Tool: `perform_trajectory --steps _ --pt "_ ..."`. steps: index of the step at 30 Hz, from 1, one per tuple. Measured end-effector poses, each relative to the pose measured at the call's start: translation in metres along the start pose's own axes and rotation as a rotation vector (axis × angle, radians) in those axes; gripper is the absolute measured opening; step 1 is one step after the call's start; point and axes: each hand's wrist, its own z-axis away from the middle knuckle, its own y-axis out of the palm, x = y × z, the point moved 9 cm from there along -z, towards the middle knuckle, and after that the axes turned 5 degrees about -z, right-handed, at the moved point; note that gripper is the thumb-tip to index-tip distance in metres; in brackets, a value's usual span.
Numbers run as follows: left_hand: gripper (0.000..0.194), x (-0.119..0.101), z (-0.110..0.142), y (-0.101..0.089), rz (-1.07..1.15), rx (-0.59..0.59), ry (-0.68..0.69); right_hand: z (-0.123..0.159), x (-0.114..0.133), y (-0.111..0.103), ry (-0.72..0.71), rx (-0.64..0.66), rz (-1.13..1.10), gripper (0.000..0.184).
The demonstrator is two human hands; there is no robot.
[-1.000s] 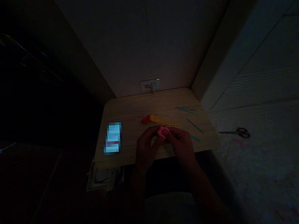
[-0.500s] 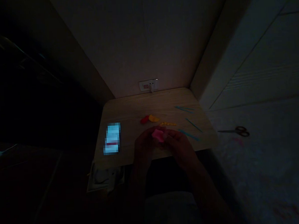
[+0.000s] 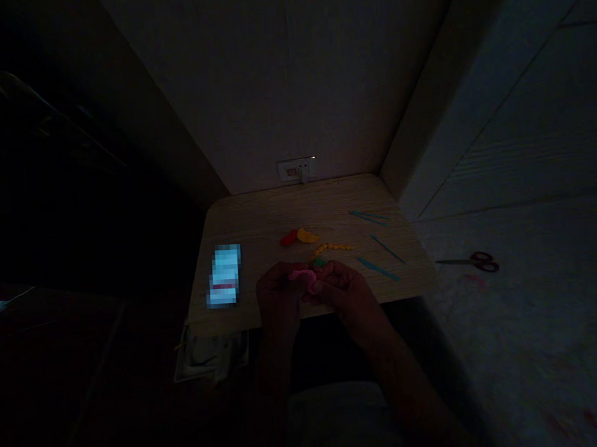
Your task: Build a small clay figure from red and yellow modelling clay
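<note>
1. Pink piece (image 3: 308, 276), soft-looking like modelling dough, is between the two hands, over the near half of the wooden table (image 3: 258, 215). It shows as a bent strip, curling at its right end.
2. Progress, judged from how things lie: the pink piece seems partway through shaping, bent but without a settled form. Just beyond it, the yellow beaded strand (image 3: 332, 246) looks already formed, a curved row of small rounded lumps. The red lump (image 3: 288, 238) and yellow lump (image 3: 308, 236), touching each other farther off, look less worked. How much is left cannot be told.
3. Left hand (image 3: 278, 294): fingers curled, nearly closed, apparently pinching the left part of the pink piece.
4. Right hand (image 3: 349, 294): also curled nearly closed, thumb against the curled right end; exact finger contact is lost in the dimness.
5. So the pink piece sits at both sets of fingertips, right of the left hand and left of the right. The green lump (image 3: 319, 263) is just beyond; whether the fingers touch it cannot be told.
6. Blue-green sticks (image 3: 378, 268) lie on the table's right side, apart from the right hand.
</note>
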Motion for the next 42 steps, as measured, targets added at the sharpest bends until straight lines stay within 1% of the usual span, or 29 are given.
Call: perform_trajectory --steps 4,7,11,15,18,23,27,32,35,38,42 --pt "0.031 0.005 -0.001 -0.005 -0.045 -0.043 -0.006 0.001 0.001 0.003 0.001 -0.002 -0.014 0.038" --pt "0.03 0.006 -0.001 -0.007 -0.094 -0.054 0.035 0.001 0.006 0.002 -0.039 -0.017 0.015 0.038" --pt "0.034 0.0 0.003 0.001 -0.046 0.009 0.1 0.002 0.013 0.001 -0.079 -0.038 -0.007 0.037" --pt "0.035 -0.004 0.007 0.01 -0.011 0.073 0.099 0.003 0.018 -0.003 -0.087 -0.092 -0.042 0.034" --pt "0.028 -0.009 0.008 0.012 -0.066 0.065 0.135 0.005 0.025 -0.002 -0.138 -0.094 0.073 0.034" --pt "0.022 -0.011 0.008 0.013 -0.104 0.053 0.192 0.008 0.037 -0.004 -0.263 -0.141 0.322 0.019" --pt "0.022 -0.003 0.006 0.009 -0.102 0.019 0.157 0.009 0.036 -0.005 -0.284 -0.152 0.4 0.022" --pt "0.02 0.005 0.004 -0.001 -0.094 -0.063 0.119 0.011 0.034 -0.006 -0.283 -0.162 0.407 0.028" --pt "0.018 0.009 0.002 -0.007 -0.1 -0.09 0.087 0.01 0.034 -0.006 -0.295 -0.154 0.407 0.031" --pt "0.02 0.007 -0.001 -0.006 -0.072 -0.046 0.067 0.009 0.035 -0.005 -0.3 -0.137 0.414 0.03" --pt "0.022 -0.001 -0.002 -0.001 0.076 0.03 0.074 0.009 0.039 -0.004 -0.323 -0.113 0.437 0.026"
